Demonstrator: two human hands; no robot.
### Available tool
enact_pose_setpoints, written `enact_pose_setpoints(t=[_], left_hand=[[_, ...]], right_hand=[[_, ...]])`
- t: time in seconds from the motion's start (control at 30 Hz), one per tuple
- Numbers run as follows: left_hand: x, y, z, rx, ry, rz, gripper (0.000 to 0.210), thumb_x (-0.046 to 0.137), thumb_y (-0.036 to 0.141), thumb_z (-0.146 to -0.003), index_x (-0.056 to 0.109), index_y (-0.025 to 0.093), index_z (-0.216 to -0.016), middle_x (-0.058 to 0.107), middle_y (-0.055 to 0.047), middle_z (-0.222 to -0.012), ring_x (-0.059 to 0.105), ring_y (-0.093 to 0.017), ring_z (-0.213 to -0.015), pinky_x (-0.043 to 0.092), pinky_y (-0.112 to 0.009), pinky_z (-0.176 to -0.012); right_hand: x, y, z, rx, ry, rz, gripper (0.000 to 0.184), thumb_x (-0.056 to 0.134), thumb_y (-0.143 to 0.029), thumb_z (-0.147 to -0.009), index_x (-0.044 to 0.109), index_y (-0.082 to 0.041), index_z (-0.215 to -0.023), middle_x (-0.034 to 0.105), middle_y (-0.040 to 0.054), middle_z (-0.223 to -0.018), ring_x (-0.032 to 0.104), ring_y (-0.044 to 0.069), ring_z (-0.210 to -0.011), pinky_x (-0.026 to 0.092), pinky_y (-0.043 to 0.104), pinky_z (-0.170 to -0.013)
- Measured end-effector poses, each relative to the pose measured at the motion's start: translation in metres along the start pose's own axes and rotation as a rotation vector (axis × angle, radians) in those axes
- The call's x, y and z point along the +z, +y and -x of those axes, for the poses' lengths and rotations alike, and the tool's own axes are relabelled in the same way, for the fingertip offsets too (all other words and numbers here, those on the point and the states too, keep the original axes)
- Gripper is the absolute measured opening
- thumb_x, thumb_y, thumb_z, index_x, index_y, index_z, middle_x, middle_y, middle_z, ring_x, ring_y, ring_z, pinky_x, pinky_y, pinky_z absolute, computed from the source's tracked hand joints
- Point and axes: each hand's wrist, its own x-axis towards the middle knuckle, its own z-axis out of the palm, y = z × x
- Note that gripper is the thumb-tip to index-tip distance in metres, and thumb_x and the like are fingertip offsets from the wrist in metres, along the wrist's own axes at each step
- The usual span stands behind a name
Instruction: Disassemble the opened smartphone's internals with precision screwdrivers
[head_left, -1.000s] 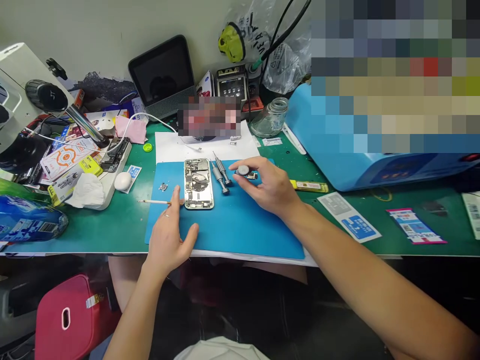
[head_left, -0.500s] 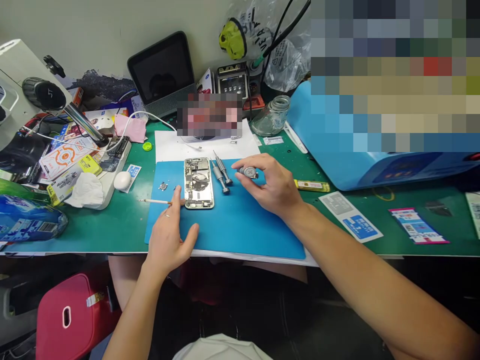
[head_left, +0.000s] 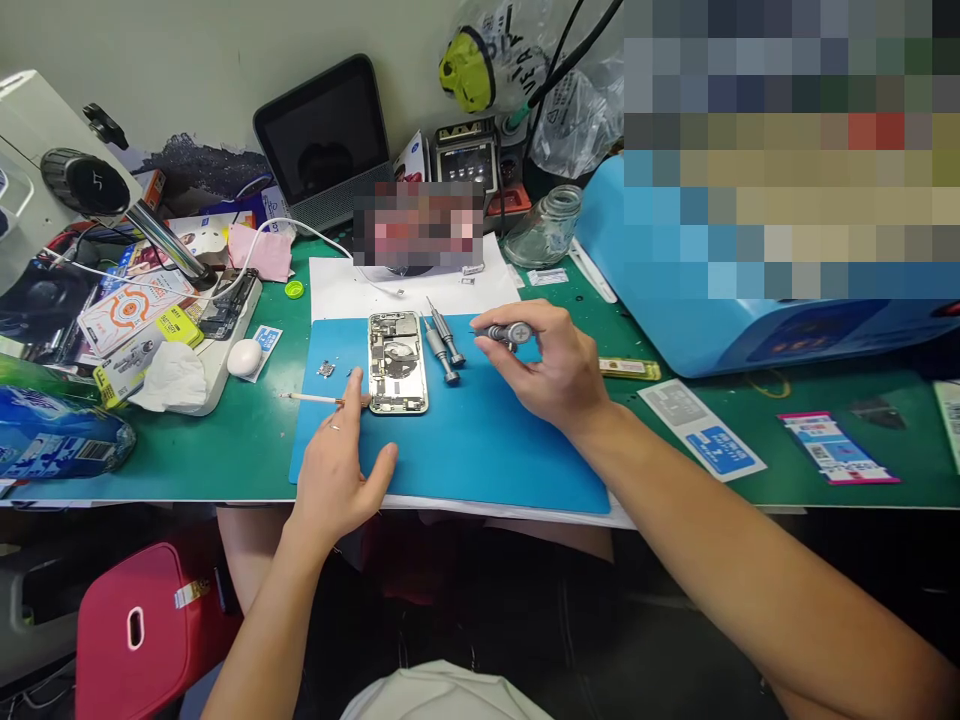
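Note:
An opened phone (head_left: 397, 375) lies on the blue mat (head_left: 480, 450) with its inner parts bare. My left hand (head_left: 341, 460) rests flat beside the phone's lower left, thumb spread. Between its fingers is a cigarette (head_left: 311, 398), the white end pointing left. My right hand (head_left: 559, 365) is raised over the mat's right side, thumb and fingers pinching a grey precision screwdriver (head_left: 514, 334), its round end cap toward me; the tip is hard to make out. Two more grey screwdrivers (head_left: 441, 350) lie right of the phone. Tiny metal parts (head_left: 325, 369) lie left of it.
A glass jar (head_left: 544, 230) stands behind, near a large blue box (head_left: 675, 320). On the left are a microscope stand (head_left: 169, 240), a white earbud case (head_left: 244, 357) and piled packets. A dark-screened tablet (head_left: 322, 140) leans against the wall. Stickers (head_left: 701, 430) lie right.
My right hand has shifted slightly right and turned the screwdriver, so more of its length shows. My left hand and the phone stay in place.

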Motion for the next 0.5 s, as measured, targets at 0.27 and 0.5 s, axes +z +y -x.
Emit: enact_pose_setpoints(t=[0.27, 0.5], left_hand=[[0.0002, 0.0, -0.0008, 0.018, 0.016, -0.003, 0.083, 0.054, 0.036, -0.104, 0.005, 0.024, -0.171, 0.05, -0.019, -0.161, 0.06, -0.031, -0.139, 0.053, -0.046, -0.109], [0.0014, -0.0011, -0.0005, 0.028, 0.007, 0.008, 0.085, 0.052, 0.036, -0.104, 0.002, 0.022, -0.171, 0.051, -0.02, -0.16, 0.059, -0.031, -0.141, 0.051, -0.047, -0.112]], right_hand=[[-0.0005, 0.0054, 0.0, 0.072, -0.138, -0.005, 0.013, 0.06, -0.017, -0.102, 0.07, -0.025, -0.103, 0.08, 0.0044, -0.118, 0.078, 0.025, -0.11, 0.066, 0.04, -0.094], [-0.0004, 0.0061, 0.0012, 0.102, -0.167, 0.047, 0.021, 0.058, -0.017, -0.102, 0.074, -0.023, -0.115, 0.08, 0.0057, -0.121, 0.078, 0.026, -0.112, 0.067, 0.041, -0.098]])
